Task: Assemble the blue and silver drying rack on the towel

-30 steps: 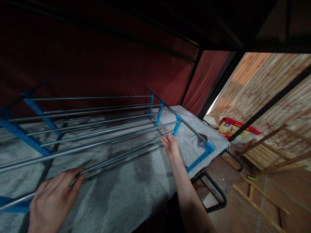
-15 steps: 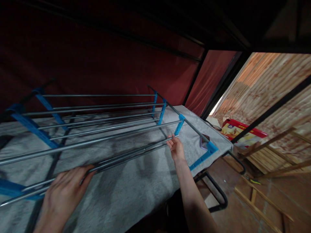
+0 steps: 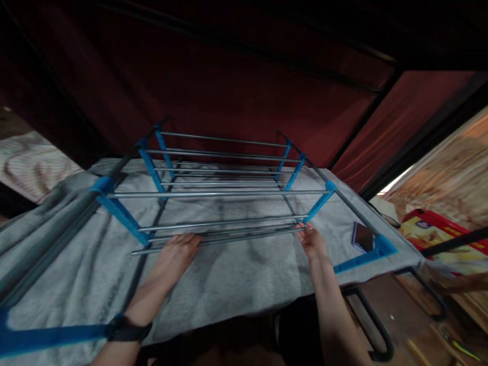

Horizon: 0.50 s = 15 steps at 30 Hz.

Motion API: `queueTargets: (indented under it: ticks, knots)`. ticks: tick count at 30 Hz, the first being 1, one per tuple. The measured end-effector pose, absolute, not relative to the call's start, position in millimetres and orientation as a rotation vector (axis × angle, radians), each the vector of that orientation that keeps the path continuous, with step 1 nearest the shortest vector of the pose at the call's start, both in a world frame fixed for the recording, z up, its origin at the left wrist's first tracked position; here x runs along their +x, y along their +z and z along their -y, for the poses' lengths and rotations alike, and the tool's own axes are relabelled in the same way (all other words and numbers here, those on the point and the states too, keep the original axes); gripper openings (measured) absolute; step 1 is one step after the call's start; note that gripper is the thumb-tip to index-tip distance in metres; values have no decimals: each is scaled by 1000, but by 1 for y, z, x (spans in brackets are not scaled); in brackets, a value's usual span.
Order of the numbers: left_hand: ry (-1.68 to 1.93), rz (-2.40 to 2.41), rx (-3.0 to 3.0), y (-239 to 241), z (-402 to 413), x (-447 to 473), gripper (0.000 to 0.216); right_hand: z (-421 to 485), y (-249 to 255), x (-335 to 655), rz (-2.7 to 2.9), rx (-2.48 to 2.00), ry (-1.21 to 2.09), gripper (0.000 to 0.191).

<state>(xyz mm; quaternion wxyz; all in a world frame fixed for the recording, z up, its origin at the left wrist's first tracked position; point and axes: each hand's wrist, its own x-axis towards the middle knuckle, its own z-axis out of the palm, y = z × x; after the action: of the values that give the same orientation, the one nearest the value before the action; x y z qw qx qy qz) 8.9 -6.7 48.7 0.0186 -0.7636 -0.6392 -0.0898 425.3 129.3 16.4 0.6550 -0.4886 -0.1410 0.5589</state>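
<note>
The view has swung left across the rack (image 3: 221, 193); left hand (image 3: 181, 248), palm down, and right hand (image 3: 311, 241), upturned, grasp rods (image 3: 247, 236).

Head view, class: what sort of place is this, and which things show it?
Probably a sleeping area, perhaps a curtained bunk: a gray blanket is spread out, a dark red curtain hangs behind, and black bars frame the space.
</note>
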Motion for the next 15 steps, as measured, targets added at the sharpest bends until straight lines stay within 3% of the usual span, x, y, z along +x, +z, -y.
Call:
queueTargets:
  ticks: [7, 15]
  knots:
    - [25, 1939, -2406, 43, 5, 25, 30, -136, 1, 449, 427, -1167, 1303, 22]
    - [74, 2038, -2307, 26, 0, 49, 26, -147, -8, 472, 373, -1313, 1276, 35]
